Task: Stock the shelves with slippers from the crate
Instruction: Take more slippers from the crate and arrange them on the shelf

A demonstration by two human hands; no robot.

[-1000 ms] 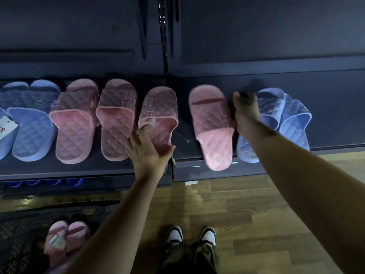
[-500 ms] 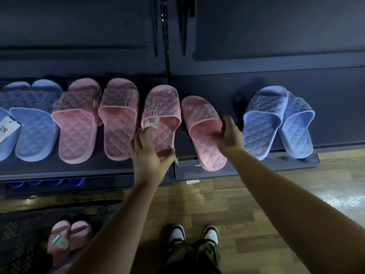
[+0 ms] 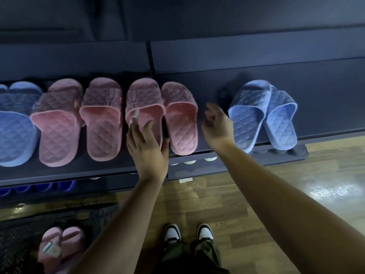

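**Both hands at the pink row, neither one gripping**

Nearest, a pair of black-and-white sneakers [image 3: 172, 233] stands on the brown wooden plank floor [image 3: 256, 194]. At the near left, a black mesh crate [image 3: 17, 244] holds a pair of pink quilted rubber slippers [image 3: 59, 246] with a pale tag lying across them.

Farther on, the left hand [image 3: 147, 149] lies with straight, spread fingers on the heel end of a pink quilted slipper with a white tag [image 3: 145, 103]. It covers that near end and grips nothing. Against this slipper's right side lies the last pink quilted slipper [image 3: 181, 119]. The right hand [image 3: 216, 125] hovers just right of it, fingers loose and blurred, holding nothing. It is close beside an overlapping pair of blue quilted slippers [image 3: 262, 113].

Left of the hands, two more pink slippers [image 3: 102, 119] and a blue quilted slipper [image 3: 13, 135] continue the row. All of them rest on a dark flat shelf [image 3: 79, 171], with dark blue rounded things [image 3: 39, 187] showing beneath it. A dark back panel [image 3: 237, 26] rises behind.
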